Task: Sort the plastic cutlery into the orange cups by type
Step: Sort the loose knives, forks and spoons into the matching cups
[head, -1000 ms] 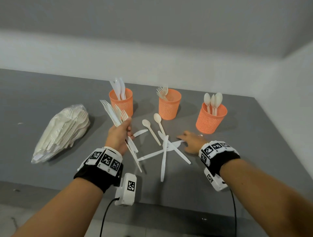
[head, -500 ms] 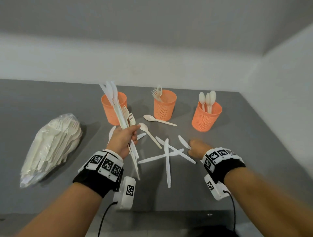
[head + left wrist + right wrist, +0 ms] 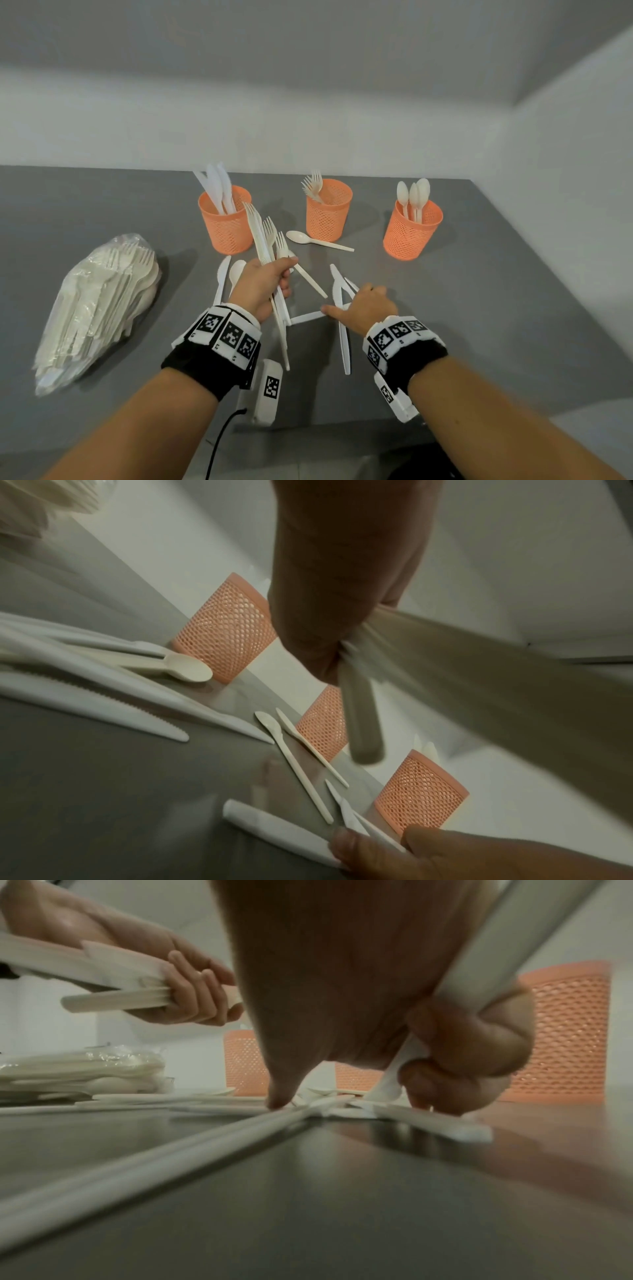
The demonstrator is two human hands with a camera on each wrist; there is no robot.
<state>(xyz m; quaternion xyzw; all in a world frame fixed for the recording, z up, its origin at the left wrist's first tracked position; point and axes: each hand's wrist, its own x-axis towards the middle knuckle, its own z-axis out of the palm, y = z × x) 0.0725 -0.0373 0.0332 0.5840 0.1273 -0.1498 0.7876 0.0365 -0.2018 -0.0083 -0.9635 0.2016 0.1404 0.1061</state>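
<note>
Much of both wrist views is filled by the backs of the hands, so the fingertips and what they touch are partly hidden, and the left wrist view is blurred where the held handles cross it. The left hand (image 3: 262, 287) has its grip closed round a bunch of forks (image 3: 265, 240), tines up and fanned above the knuckles, handles slanting down past the wrist; how many are in the bunch cannot be told. The right hand (image 3: 364, 306) is low on the grey surface (image 3: 496, 308), fingers curled over crossed knives (image 3: 342, 329); in the right wrist view its bent fingers hold one white knife (image 3: 479, 969) that rises steeply past the camera, while its thumb presses down on the pile. The knife blades under the palm are covered in the head view. Three orange cups stand in a row beyond the hands: the left cup (image 3: 224, 224) holds knives, the middle cup (image 3: 328, 209) forks, the right cup (image 3: 411, 229) spoons. The fork bunch is just in front of the left cup and well apart from the middle cup. One spoon (image 3: 317, 240) lies flat in front of the middle cup, another spoon (image 3: 308, 279) runs out from behind the left hand, and a knife and a spoon bowl (image 3: 236, 272) show just left of that hand, the rest of them hidden behind it. A clear bag of cutlery (image 3: 96, 308) lies at the far left of the surface, its contents hard to sort by eye.
</note>
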